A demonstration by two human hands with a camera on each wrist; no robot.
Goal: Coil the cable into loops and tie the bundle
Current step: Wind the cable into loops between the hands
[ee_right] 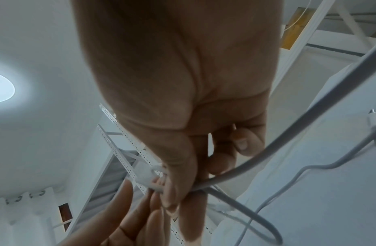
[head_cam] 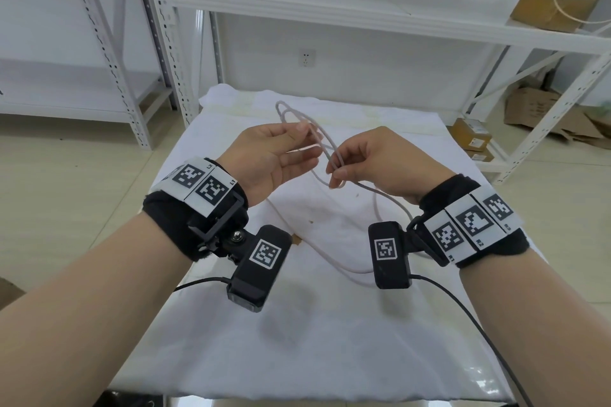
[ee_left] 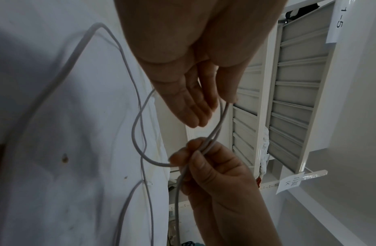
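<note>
A thin pale-grey cable runs between my two hands above the white cloth. My left hand pinches the raised loops between thumb and forefinger, its other fingers nearly straight. In the left wrist view the left hand has its thumb tip on the cable. My right hand pinches several strands where they cross, a little lower and to the right. The right wrist view shows the right hand gripping the cable. The rest trails in slack curves over the cloth. A plug end lies on the cloth.
A white cloth covers the small table. White metal racks stand behind and to both sides. Cardboard boxes lie on the floor at the right, and another sits on the shelf. Black camera leads hang from my wrists.
</note>
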